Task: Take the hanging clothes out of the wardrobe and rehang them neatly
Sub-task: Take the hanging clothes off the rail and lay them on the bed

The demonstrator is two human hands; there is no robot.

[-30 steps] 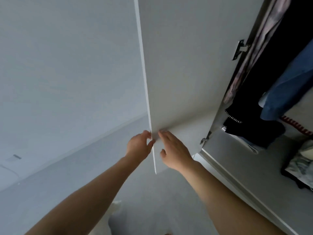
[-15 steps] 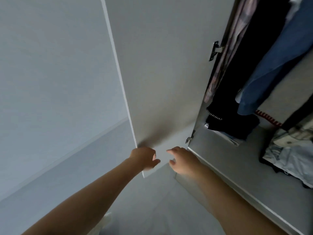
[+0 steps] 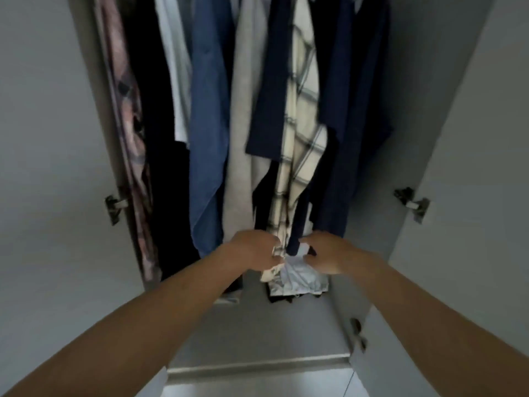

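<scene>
Left hand grasps the hem of the cream checked cotton shirt; right hand pinches crumpled pale-blue cloth at the wardrobe floor's back edge, probably sorting garments for removal.

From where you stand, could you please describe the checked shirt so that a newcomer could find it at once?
Look into the open wardrobe at the row of hanging clothes. Near the middle, between a beige garment on its left and a navy one on its right, hangs the checked shirt. It alone is cream with dark grid lines; its neighbours are plain, and the left hand is at its hem.
</scene>
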